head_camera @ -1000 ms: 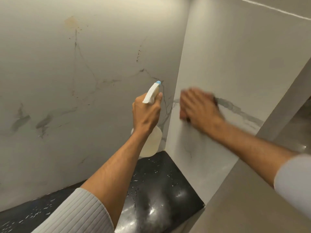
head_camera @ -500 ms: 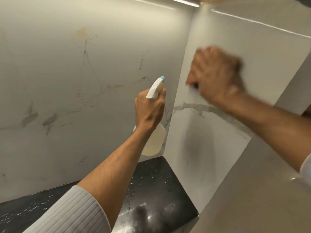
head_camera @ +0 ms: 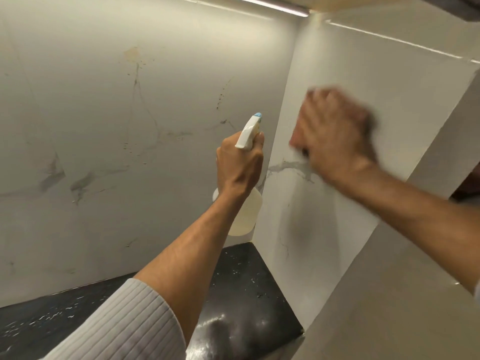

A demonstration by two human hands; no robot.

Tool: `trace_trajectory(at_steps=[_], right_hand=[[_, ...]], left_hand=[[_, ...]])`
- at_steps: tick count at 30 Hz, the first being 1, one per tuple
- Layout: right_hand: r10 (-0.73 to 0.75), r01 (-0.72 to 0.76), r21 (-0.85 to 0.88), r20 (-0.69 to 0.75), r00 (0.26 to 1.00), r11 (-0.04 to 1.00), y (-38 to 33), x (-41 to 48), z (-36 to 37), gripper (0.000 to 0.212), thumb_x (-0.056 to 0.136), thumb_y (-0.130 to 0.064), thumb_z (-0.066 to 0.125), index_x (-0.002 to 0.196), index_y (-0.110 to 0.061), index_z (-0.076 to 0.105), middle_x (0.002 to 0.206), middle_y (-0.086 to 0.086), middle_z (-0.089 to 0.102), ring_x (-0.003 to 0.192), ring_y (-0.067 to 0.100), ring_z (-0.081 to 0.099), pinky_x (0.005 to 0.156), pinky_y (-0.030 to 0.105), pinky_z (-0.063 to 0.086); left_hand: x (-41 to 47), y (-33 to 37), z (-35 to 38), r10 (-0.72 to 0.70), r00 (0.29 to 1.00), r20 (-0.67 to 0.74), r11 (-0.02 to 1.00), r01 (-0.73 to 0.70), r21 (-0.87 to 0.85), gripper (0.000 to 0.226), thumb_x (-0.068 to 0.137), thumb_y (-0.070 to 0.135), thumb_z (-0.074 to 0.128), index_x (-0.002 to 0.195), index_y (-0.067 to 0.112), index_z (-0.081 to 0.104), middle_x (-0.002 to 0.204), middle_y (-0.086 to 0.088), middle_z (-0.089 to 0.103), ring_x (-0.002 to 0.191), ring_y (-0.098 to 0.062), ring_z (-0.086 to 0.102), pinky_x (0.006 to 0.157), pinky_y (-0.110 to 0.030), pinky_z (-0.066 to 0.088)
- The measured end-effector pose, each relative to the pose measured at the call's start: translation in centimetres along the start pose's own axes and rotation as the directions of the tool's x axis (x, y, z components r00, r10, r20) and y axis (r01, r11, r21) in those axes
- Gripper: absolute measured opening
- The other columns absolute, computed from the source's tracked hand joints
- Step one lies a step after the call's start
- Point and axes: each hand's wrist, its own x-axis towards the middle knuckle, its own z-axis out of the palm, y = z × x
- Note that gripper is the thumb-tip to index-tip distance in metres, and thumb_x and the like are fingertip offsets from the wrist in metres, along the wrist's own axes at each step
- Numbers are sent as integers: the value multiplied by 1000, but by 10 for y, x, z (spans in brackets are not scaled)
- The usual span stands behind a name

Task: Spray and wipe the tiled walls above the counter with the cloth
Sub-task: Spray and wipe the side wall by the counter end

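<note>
My left hand (head_camera: 240,162) grips a white spray bottle (head_camera: 245,214) with a blue nozzle tip, held up near the corner where the two tiled walls meet. The back wall (head_camera: 117,139) is pale marble-look tile with brown stains and grey veins. My right hand (head_camera: 335,136) is pressed flat against the right side wall (head_camera: 337,229) and blurred with motion. A dark cloth (head_camera: 305,152) shows only as a sliver under its fingers; the rest is hidden by the hand.
A black speckled counter (head_camera: 246,281), wet and glossy, runs below the walls. A light strip (head_camera: 272,5) glows under the upper cabinet. A beige panel (head_camera: 376,307) juts out at the lower right, beside the side wall.
My right hand swept up the side wall, then came partway back down. The left hand with the bottle stayed almost still. The view tilted upward.
</note>
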Motion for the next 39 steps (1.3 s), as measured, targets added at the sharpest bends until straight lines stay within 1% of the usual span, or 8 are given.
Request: trace_trajectory(at_steps=[3,8,15,21,28,31,34,39], right_hand=[[-223,191,257,99,970,947,-30,-11,5,48,105,-20,25,150,-1,30,157,18,26,146,34,20,122,44,15],[311,-312,175,35,950,934,11,58,6,60,100,-26,15,156,-5,20,162,15,19,151,35,13,124,48,12],[-216,202,124,110,970,972,-90,-13,19,58,108,-30,26,154,3,15,158,24,22,147,41,20,123,50,11],[205,-214,118,86,975,970,-28,68,18,60,104,-34,28,155,-3,23,162,18,18,151,37,14,125,49,5],[-386,372,111,153,910,922,-169,-60,32,61,109,-29,23,154,10,7,161,31,5,149,48,5,123,54,2],[-175,161,146,95,980,976,-140,-16,33,56,108,-34,30,152,2,26,151,24,30,141,41,27,121,50,18],[-28,22,76,87,996,997,-106,33,38,61,106,-37,26,155,-1,18,162,24,13,150,43,11,124,54,5],[-335,323,100,139,932,941,-199,-68,44,67,108,-38,21,154,9,7,160,32,3,148,50,3,123,56,3]], left_hand=[[1,-8,-1,15,1000,-4,999,-15,47,40,89,33,60,72,-3,61,68,-24,66,62,-44,61,62,-53,54],[10,-6,-1,21,1000,-20,994,-18,104,39,91,30,61,76,-5,64,70,-25,67,69,-45,61,67,-53,54],[13,-4,-4,64,998,-17,987,-61,147,39,92,34,60,80,-3,66,71,-22,69,71,-41,65,67,-52,55],[13,-6,-6,36,999,-35,988,-30,148,36,89,36,61,71,4,64,70,-22,69,60,-45,63,60,-57,55],[-2,-30,-13,9,998,-55,987,0,162,44,89,37,60,76,-5,60,71,-26,68,59,-48,61,56,-58,54],[-7,-34,-14,-20,997,-72,986,32,162,45,90,36,60,77,-8,60,73,-28,68,61,-48,61,58,-58,54],[-11,-34,-10,-26,997,-73,984,38,173,43,92,35,61,79,-6,62,74,-26,69,62,-48,63,58,-57,55],[-28,-49,-13,15,999,-30,982,-9,190,37,95,31,62,74,0,62,71,-24,69,50,-31,58,53,-51,55]])
